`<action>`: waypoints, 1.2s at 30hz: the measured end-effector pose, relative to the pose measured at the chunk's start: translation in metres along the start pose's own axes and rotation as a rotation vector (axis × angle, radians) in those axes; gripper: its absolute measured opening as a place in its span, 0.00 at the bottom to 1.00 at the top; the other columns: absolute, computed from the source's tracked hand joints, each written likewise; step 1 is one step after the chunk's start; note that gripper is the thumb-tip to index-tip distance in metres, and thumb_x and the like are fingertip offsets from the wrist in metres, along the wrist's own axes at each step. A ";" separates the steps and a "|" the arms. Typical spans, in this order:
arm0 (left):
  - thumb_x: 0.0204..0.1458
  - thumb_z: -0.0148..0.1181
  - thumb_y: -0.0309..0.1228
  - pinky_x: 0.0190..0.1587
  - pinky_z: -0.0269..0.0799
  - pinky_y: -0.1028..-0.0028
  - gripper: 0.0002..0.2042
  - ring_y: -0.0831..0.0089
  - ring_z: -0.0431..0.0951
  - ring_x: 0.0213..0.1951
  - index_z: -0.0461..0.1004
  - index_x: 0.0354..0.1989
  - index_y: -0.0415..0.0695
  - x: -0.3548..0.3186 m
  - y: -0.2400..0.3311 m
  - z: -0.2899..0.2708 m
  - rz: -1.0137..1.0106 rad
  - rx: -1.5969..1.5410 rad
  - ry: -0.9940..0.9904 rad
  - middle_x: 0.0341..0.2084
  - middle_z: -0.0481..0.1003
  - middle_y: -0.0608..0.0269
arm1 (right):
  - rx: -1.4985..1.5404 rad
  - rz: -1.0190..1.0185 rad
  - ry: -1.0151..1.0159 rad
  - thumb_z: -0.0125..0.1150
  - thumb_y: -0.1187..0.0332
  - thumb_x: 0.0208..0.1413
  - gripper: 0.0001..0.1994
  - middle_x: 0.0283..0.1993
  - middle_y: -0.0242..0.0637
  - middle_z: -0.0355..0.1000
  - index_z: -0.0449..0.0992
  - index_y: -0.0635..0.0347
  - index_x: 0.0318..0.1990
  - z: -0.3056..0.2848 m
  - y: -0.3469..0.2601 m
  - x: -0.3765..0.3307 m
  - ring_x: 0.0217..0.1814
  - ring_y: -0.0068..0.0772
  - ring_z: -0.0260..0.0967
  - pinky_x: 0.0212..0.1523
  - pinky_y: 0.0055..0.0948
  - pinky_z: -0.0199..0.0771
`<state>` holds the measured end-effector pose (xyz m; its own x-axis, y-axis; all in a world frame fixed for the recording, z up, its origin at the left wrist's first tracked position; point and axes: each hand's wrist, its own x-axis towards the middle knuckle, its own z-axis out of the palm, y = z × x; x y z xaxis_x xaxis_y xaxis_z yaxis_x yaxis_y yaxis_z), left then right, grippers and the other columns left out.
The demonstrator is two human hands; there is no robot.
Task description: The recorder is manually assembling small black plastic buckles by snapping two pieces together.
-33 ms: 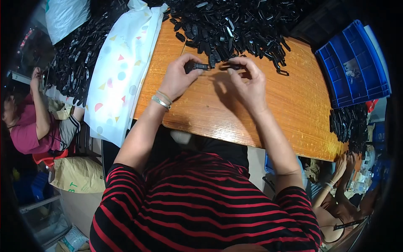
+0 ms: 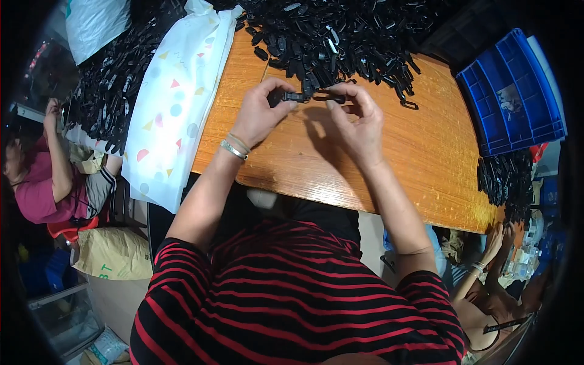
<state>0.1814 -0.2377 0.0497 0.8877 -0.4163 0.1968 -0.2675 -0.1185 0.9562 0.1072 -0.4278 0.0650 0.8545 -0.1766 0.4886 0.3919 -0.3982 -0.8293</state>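
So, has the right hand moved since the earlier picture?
Yes, slightly: the right hand has shifted left, a little farther from the blue crate.

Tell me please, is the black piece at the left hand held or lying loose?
Held: the left hand pinches the black piece between thumb and fingers. Whether its far end touches anything, I cannot tell.
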 end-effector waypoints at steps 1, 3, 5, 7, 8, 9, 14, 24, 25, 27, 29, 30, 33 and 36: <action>0.47 0.65 0.22 0.33 0.69 0.82 0.12 0.86 0.71 0.30 0.74 0.41 0.40 -0.003 0.006 0.002 -0.035 -0.075 -0.021 0.29 0.74 0.71 | 0.042 -0.017 0.020 0.63 0.78 0.52 0.13 0.44 0.33 0.76 0.75 0.60 0.46 0.006 -0.004 -0.004 0.44 0.22 0.74 0.42 0.20 0.76; 0.48 0.65 0.22 0.32 0.68 0.84 0.12 0.86 0.71 0.29 0.74 0.41 0.40 -0.010 0.018 0.007 -0.095 -0.235 -0.020 0.29 0.74 0.71 | 0.086 -0.039 0.038 0.63 0.77 0.52 0.13 0.44 0.34 0.76 0.75 0.61 0.46 0.014 -0.009 -0.009 0.44 0.23 0.74 0.42 0.21 0.76; 0.48 0.65 0.22 0.31 0.67 0.85 0.12 0.87 0.71 0.29 0.74 0.42 0.39 -0.014 0.022 0.012 -0.154 -0.395 -0.015 0.30 0.74 0.71 | -0.023 -0.007 0.042 0.63 0.77 0.52 0.15 0.45 0.35 0.76 0.74 0.63 0.48 0.018 -0.015 -0.015 0.45 0.24 0.74 0.42 0.22 0.77; 0.51 0.64 0.23 0.30 0.66 0.87 0.13 0.88 0.71 0.28 0.73 0.45 0.39 -0.018 0.024 0.018 -0.133 -0.614 0.015 0.30 0.75 0.70 | 0.126 0.076 0.045 0.64 0.77 0.53 0.15 0.45 0.36 0.76 0.74 0.64 0.49 0.024 -0.020 -0.023 0.45 0.24 0.74 0.42 0.22 0.77; 0.51 0.64 0.23 0.30 0.66 0.87 0.13 0.88 0.71 0.28 0.73 0.45 0.39 -0.021 0.021 0.021 -0.133 -0.615 0.018 0.30 0.75 0.70 | 0.275 0.162 0.052 0.64 0.77 0.53 0.15 0.45 0.36 0.76 0.74 0.64 0.50 0.027 -0.022 -0.027 0.45 0.23 0.75 0.42 0.22 0.77; 0.51 0.64 0.24 0.30 0.67 0.87 0.13 0.87 0.72 0.28 0.73 0.46 0.39 -0.023 0.016 0.023 -0.127 -0.699 0.023 0.31 0.75 0.70 | 0.286 0.156 0.060 0.64 0.78 0.54 0.15 0.44 0.36 0.76 0.74 0.65 0.49 0.028 -0.025 -0.028 0.44 0.23 0.75 0.43 0.21 0.76; 0.53 0.63 0.25 0.31 0.67 0.87 0.14 0.86 0.72 0.28 0.72 0.48 0.38 -0.030 0.006 0.026 -0.110 -0.854 0.005 0.32 0.76 0.69 | 0.278 0.166 0.041 0.63 0.78 0.53 0.13 0.42 0.37 0.76 0.73 0.66 0.47 0.030 -0.023 -0.031 0.40 0.23 0.75 0.38 0.20 0.77; 0.54 0.61 0.24 0.29 0.66 0.87 0.13 0.88 0.70 0.27 0.75 0.48 0.39 -0.040 0.035 0.029 0.023 -0.507 0.102 0.33 0.75 0.70 | -0.017 -0.058 0.078 0.66 0.78 0.49 0.11 0.37 0.35 0.74 0.75 0.64 0.41 0.025 -0.027 -0.025 0.38 0.24 0.74 0.35 0.21 0.77; 0.54 0.60 0.24 0.30 0.66 0.87 0.13 0.88 0.70 0.28 0.75 0.49 0.39 -0.042 0.038 0.032 0.071 -0.430 0.126 0.34 0.75 0.69 | -0.017 -0.057 0.078 0.66 0.78 0.49 0.11 0.37 0.35 0.74 0.75 0.64 0.41 0.027 -0.027 -0.026 0.38 0.24 0.74 0.35 0.21 0.77; 0.54 0.59 0.23 0.31 0.67 0.86 0.13 0.88 0.71 0.29 0.75 0.49 0.39 -0.045 0.035 0.039 0.117 -0.419 0.154 0.36 0.74 0.68 | 0.047 -0.060 0.095 0.66 0.79 0.48 0.11 0.38 0.37 0.72 0.74 0.66 0.39 0.030 -0.026 -0.030 0.38 0.24 0.73 0.34 0.21 0.77; 0.55 0.59 0.22 0.31 0.67 0.86 0.13 0.87 0.71 0.30 0.75 0.49 0.39 -0.048 0.035 0.044 0.163 -0.409 0.181 0.38 0.74 0.66 | 0.049 -0.063 0.106 0.66 0.80 0.47 0.11 0.40 0.37 0.72 0.73 0.66 0.39 0.032 -0.024 -0.033 0.38 0.25 0.73 0.34 0.21 0.77; 0.55 0.58 0.22 0.33 0.68 0.85 0.13 0.86 0.72 0.32 0.75 0.49 0.39 -0.048 0.036 0.046 0.202 -0.345 0.188 0.40 0.73 0.65 | 0.052 -0.067 0.117 0.65 0.81 0.47 0.12 0.41 0.38 0.71 0.72 0.66 0.39 0.033 -0.023 -0.034 0.39 0.25 0.73 0.34 0.21 0.77; 0.54 0.57 0.21 0.36 0.69 0.83 0.12 0.82 0.73 0.36 0.75 0.47 0.38 -0.051 0.039 0.045 0.241 -0.232 0.188 0.42 0.73 0.63 | 0.014 -0.185 0.165 0.64 0.84 0.46 0.14 0.39 0.40 0.68 0.70 0.66 0.40 0.035 -0.017 -0.032 0.37 0.29 0.75 0.30 0.20 0.79; 0.53 0.57 0.20 0.40 0.70 0.80 0.11 0.78 0.74 0.38 0.75 0.45 0.37 -0.052 0.048 0.041 0.234 -0.227 0.149 0.41 0.73 0.62 | 0.193 -0.045 0.191 0.63 0.83 0.46 0.19 0.39 0.41 0.69 0.68 0.65 0.47 0.037 -0.024 -0.033 0.38 0.31 0.74 0.32 0.23 0.78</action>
<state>0.1068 -0.2584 0.0765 0.8616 -0.2702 0.4298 -0.3949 0.1753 0.9019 0.0819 -0.3787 0.0585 0.7620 -0.3361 0.5535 0.5018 -0.2338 -0.8328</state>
